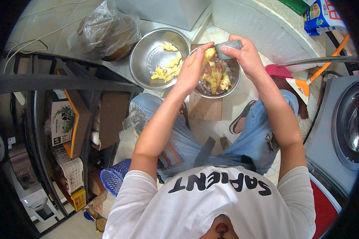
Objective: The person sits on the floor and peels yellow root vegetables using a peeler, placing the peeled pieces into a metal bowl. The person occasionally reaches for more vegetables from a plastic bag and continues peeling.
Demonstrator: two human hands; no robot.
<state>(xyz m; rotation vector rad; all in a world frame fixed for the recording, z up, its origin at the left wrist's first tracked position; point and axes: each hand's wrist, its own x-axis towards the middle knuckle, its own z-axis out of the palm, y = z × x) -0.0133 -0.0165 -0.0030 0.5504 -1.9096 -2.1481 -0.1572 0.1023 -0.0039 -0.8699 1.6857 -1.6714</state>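
Observation:
My left hand holds a piece of ginger root over a metal bowl. In my right hand is a flat grey rectangular piece, its material unclear, with its edge close to the ginger. Inside the bowl below lie more ginger, unpeeled in part, and wet scraps. A wider stainless steel basin to the left holds several pale yellow ginger pieces. My left fingers partly cover the held ginger.
A wooden board shows below the bowl, between my feet. Black shelving with boxes stands left, near a blue plastic basket. A plastic bag lies behind the basin. At right are a broom and a washing machine.

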